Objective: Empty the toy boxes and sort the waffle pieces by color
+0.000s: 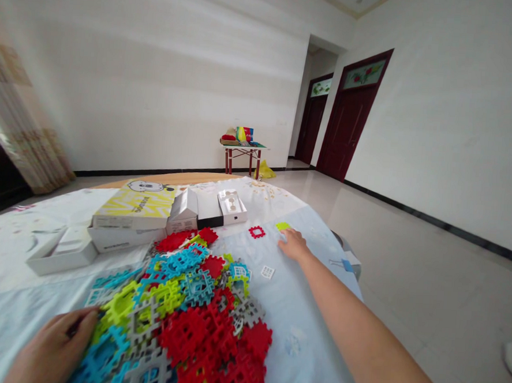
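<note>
A heap of flat interlocking plastic tiles [188,309] in red, blue, green and grey lies on the cloth-covered table [301,310]. My left hand [53,349] rests at the pile's near left edge, fingers curled against the tiles; whether it grips one is unclear. My right hand [294,244] is stretched far out, fingers flat on a lime green tile [282,226] lying apart from the pile. A single red tile [257,232] and a small white tile [267,271] lie loose near that hand.
A yellow cartoon-print box [136,207] and several white boxes [231,206] stand at the back of the table; an open white box [61,252] sits at left. The table edge drops off at right to a tiled floor. A small red-legged table [243,150] stands by the far wall.
</note>
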Available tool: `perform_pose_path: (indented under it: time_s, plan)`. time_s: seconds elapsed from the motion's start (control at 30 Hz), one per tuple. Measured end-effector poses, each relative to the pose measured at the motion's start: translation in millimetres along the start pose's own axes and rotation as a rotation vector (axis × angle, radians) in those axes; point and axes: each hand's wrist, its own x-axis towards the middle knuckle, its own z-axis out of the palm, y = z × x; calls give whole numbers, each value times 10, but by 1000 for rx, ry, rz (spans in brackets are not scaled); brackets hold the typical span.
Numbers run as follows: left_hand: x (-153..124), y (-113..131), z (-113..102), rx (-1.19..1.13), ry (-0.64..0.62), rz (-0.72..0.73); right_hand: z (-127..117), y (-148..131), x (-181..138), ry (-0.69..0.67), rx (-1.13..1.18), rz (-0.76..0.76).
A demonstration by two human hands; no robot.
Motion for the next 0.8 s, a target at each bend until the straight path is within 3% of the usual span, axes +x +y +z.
perform_pose_path:
  time_s: [0.23,0.4,0.5,0.63,0.8]
  plan:
    - [-25,8,-9,-9,12,23,43,31,220,-20,-55,-22]
    - [-44,28,-20,3,6,-4,20,-143,171,57,3,-66]
    - [-51,70,-45,14,-5,-23,7,-346,31,32,164,-210]
    - [-54,132,-75,39,-17,-33,-6,-623,-211,-164,345,-437]
    - [-88,220,-132,49,-46,-55,22,-827,-440,-281,362,-632]
